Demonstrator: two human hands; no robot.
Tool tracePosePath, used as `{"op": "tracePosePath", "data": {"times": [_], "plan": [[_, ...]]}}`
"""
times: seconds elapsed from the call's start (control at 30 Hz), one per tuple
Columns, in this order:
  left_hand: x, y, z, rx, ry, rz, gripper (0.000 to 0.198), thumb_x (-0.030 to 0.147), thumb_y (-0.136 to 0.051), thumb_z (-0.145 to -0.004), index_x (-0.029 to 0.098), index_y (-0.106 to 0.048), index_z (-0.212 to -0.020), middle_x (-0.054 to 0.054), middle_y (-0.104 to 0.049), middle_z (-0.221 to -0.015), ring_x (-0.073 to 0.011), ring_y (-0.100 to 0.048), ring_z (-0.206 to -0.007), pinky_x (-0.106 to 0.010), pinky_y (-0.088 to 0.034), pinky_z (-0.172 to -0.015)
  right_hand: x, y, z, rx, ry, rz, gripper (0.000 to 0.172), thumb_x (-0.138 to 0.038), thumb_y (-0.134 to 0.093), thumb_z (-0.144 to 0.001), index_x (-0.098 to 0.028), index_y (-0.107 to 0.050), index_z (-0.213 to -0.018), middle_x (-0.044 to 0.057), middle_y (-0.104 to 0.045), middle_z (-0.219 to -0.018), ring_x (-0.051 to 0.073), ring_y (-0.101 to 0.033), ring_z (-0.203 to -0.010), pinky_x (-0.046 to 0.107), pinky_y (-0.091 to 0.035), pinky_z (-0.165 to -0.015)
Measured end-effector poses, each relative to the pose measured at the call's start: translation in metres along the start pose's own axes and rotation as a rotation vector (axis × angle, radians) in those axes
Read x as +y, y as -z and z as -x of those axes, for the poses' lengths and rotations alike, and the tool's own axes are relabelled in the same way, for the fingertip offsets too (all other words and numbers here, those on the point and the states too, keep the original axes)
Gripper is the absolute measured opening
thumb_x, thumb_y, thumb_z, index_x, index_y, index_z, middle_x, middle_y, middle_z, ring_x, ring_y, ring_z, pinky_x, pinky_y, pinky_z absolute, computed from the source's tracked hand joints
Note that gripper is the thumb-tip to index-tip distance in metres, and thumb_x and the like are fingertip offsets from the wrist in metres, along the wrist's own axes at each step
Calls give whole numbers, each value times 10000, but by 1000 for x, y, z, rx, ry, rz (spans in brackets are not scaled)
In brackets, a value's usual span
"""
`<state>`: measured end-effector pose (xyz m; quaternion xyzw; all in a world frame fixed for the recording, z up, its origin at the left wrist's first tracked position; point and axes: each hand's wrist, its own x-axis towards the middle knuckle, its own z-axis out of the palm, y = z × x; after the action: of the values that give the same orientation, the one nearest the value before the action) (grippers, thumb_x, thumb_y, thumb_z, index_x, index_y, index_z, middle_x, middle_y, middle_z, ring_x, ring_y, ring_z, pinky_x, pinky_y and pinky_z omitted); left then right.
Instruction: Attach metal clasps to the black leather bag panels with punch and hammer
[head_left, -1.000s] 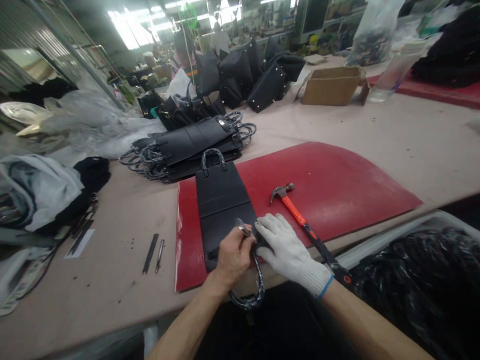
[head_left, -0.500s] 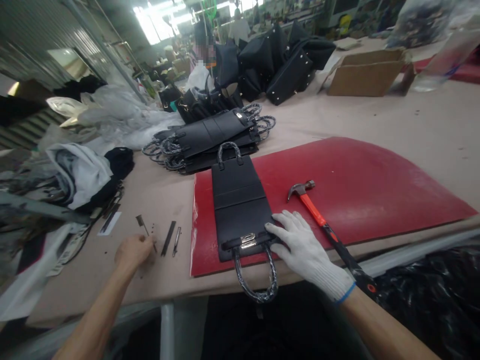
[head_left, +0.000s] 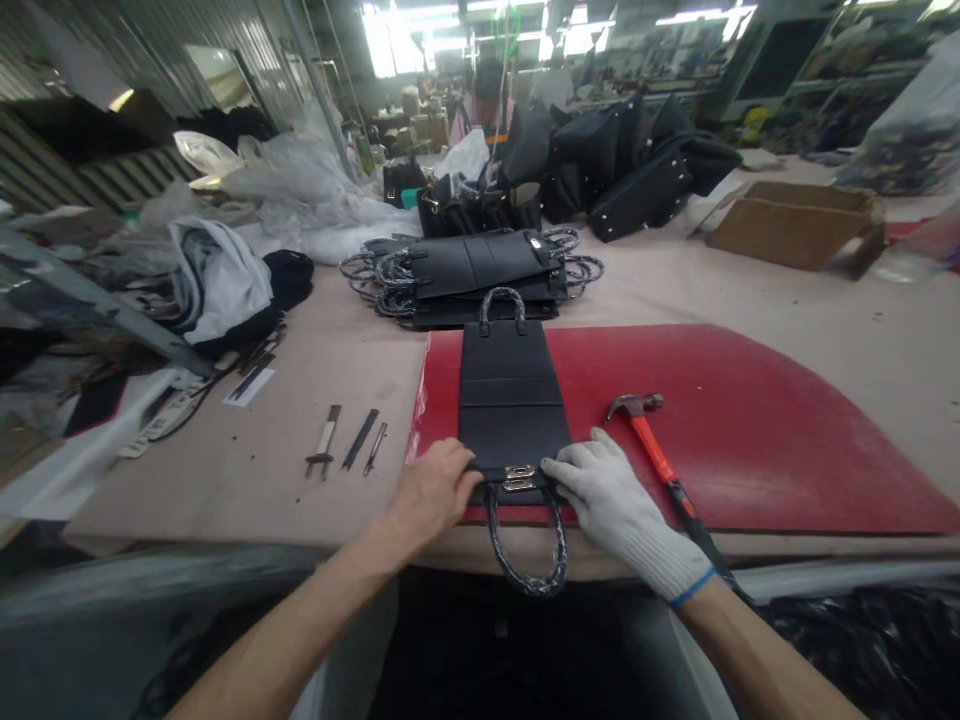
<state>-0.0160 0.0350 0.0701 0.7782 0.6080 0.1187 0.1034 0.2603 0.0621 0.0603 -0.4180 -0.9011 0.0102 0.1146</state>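
Observation:
A black bag panel (head_left: 511, 425) lies on the red board (head_left: 750, 430), with a wrapped handle (head_left: 504, 296) at its far end and another handle (head_left: 527, 580) hanging over the table's front edge. Across its near end runs a black strap (head_left: 491, 475) with a silver metal clasp (head_left: 519, 478). My bare left hand (head_left: 435, 487) pinches the strap's left end. At the right end, my right hand (head_left: 611, 492), in a white knit glove, has thumb and fingertips closed on the strap. A claw hammer (head_left: 654, 450) with an orange and black handle lies just beyond the glove.
Left of the board lie a metal tool (head_left: 324, 445), a dark flat bar (head_left: 361, 440) and a slim punch-like tool (head_left: 376, 448). Behind are stacked black panels with handles (head_left: 472, 265), black bags (head_left: 637, 160) and a cardboard box (head_left: 795, 225). Clear plastic (head_left: 300, 190) is heaped at the left.
My left hand has let go of the metal tool, now lying on the table, and moved right to the strap. The right hand stays at the panel's right side. The view has shifted.

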Motion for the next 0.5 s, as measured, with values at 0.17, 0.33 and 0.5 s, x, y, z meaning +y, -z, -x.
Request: {"op": "tracePosePath", "data": {"times": [0.17, 0.33, 0.5], "plan": [[26, -21, -10, -25, -209, -30, 58, 138, -618, -938, 176, -649, -907, -105, -622, -990, -263, -590, -939, -368, -530, -799, -14, 1, -8, -85, 138, 253, 347, -43, -491, -898, -161, -694, -1153, 112, -667, -944, 266, -576, -867, 510, -405, -1045], [24, -17, -7, -58, -353, -213, 192, 21, -508, -917, 143, -635, -994, -121, -617, -983, -263, -584, -896, -344, -519, -715, -15, -2, -9, -100, 160, 214, 201, -61, -544, -885, -162, -679, -994, 106, -633, -901, 244, -533, -773, 380, -416, -714], [0, -22, 1, 11, -451, -129, 267, -4, -512, -882, 173, -674, -997, -95, -679, -995, -240, -598, -908, -349, -527, -784, 0, -10, -5, -41, 171, 76, 201, -69, -518, -884, -170, -686, -925, 93, -613, -916, 230, -517, -848, 358, -401, -760]]}}
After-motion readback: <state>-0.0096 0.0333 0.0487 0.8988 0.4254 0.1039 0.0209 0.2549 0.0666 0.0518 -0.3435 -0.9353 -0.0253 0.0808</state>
